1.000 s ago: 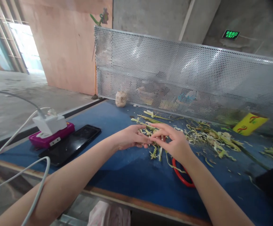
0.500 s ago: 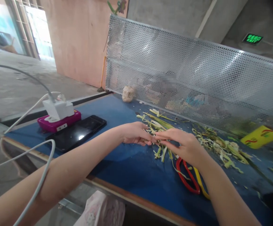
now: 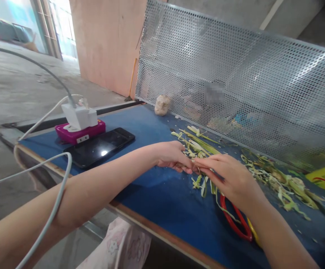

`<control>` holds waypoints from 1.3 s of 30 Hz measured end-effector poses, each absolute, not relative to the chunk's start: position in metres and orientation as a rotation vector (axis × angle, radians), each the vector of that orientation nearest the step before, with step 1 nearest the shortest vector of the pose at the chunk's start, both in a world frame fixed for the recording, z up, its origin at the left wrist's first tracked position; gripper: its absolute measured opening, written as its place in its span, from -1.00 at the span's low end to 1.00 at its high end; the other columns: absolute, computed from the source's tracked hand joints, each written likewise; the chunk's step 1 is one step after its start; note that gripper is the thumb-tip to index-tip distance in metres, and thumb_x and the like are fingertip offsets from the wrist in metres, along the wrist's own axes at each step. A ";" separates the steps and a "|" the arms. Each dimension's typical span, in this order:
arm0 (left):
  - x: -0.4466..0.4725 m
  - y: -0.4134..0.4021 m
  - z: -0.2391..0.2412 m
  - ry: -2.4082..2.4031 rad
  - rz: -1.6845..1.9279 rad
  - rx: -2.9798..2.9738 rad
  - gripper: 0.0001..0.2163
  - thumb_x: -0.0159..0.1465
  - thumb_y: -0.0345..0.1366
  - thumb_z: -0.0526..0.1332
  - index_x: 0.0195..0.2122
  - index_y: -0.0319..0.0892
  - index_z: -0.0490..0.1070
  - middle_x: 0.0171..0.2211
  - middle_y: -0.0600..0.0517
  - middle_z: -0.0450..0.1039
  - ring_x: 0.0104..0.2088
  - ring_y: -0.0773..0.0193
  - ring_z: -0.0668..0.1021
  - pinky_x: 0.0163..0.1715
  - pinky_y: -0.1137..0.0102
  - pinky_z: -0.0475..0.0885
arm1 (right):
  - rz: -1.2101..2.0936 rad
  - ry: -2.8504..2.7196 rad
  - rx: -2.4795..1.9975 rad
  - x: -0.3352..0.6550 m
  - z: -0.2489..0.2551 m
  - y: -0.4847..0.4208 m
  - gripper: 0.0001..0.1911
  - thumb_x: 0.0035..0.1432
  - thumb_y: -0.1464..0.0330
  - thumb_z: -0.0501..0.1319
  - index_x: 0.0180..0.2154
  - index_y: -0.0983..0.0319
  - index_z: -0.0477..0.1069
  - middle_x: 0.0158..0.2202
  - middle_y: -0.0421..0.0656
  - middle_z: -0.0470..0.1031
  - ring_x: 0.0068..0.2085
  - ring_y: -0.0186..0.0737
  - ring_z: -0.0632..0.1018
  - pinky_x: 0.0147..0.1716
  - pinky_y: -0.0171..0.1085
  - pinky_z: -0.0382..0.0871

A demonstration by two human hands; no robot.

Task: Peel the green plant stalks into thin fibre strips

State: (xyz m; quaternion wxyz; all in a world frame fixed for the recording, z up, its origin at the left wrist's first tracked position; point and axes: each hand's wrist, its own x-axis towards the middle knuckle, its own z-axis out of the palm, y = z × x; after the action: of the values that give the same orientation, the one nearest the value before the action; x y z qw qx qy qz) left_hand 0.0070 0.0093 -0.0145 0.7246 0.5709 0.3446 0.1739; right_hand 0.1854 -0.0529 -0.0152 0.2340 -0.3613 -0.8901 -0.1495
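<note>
Near the middle of the head view, my left hand (image 3: 173, 155) is closed around thin, brownish plant stalks (image 3: 182, 164). My right hand (image 3: 229, 173) meets its fingertips, pinching at the end of the same stalks; the exact grip is partly hidden by the fingers. Pale green plant strips (image 3: 203, 145) lie loose behind and beneath both hands on the blue tabletop (image 3: 162, 209). Under my right wrist rest scissors or a similar tool with red and yellow handles (image 3: 236, 220); its blades are out of sight.
At left stand a black phone (image 3: 100, 147) and a magenta power strip (image 3: 80, 133) with white plugs. A white cable (image 3: 54, 220) crosses my left forearm. Perforated metal panel (image 3: 235, 67) closes the far side, with a pale lump (image 3: 162, 105) before it. More peelings (image 3: 285, 183) lie right.
The camera's view has swung slightly to the left and down, so the table things appear shifted right. Both hands stay together over the stalks, with little visible change in their grip.
</note>
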 end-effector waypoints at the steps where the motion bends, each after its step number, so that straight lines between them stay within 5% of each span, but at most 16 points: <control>1: 0.007 0.010 -0.015 0.751 0.380 1.263 -0.07 -0.12 -0.56 0.27 0.17 -0.54 -0.37 -0.67 0.05 0.44 -0.59 0.37 0.45 -0.57 0.51 0.26 | -0.396 -2.441 -1.000 0.186 -0.015 -0.054 -0.71 0.11 0.44 0.07 -0.11 0.11 0.35 -0.27 -0.16 0.48 -0.22 -0.24 0.46 -0.22 -0.22 0.32; 10: 0.007 0.010 -0.015 0.732 0.350 1.291 -0.09 -0.07 -0.56 0.24 0.18 -0.49 -0.40 -0.70 0.12 0.41 -0.60 0.39 0.45 -0.58 0.51 0.27 | -0.317 -2.283 -1.069 0.178 -0.017 -0.062 -0.82 0.10 0.41 0.10 -0.26 0.13 0.42 -0.31 -0.14 0.46 -0.29 -0.26 0.48 -0.36 -0.28 0.36; 21: 0.004 0.010 -0.012 0.700 0.364 1.254 -0.05 -0.09 -0.50 0.29 0.18 -0.50 -0.41 -0.66 0.10 0.42 -0.57 0.42 0.46 -0.53 0.53 0.27 | -0.089 -2.132 -1.038 0.173 -0.021 -0.059 -0.85 0.00 0.44 0.20 -0.32 0.17 0.48 -0.30 -0.17 0.53 -0.22 -0.22 0.48 -0.15 -0.18 0.36; 39: 0.003 0.013 -0.017 0.664 0.307 1.270 -0.03 -0.06 -0.50 0.30 0.17 -0.50 -0.46 -0.66 0.08 0.44 -0.58 0.43 0.46 -0.56 0.54 0.26 | 0.310 -2.081 -1.241 0.177 -0.016 -0.061 -0.87 -0.01 0.40 0.19 -0.37 0.15 0.49 -0.28 -0.20 0.52 -0.22 -0.24 0.51 -0.17 -0.23 0.41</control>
State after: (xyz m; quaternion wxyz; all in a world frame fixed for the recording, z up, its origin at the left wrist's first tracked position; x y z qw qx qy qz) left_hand 0.0033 0.0130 -0.0173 0.7433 0.5798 0.3029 0.1401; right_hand 0.1765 -0.0612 -0.0163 0.3424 -0.4774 -0.8004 0.1194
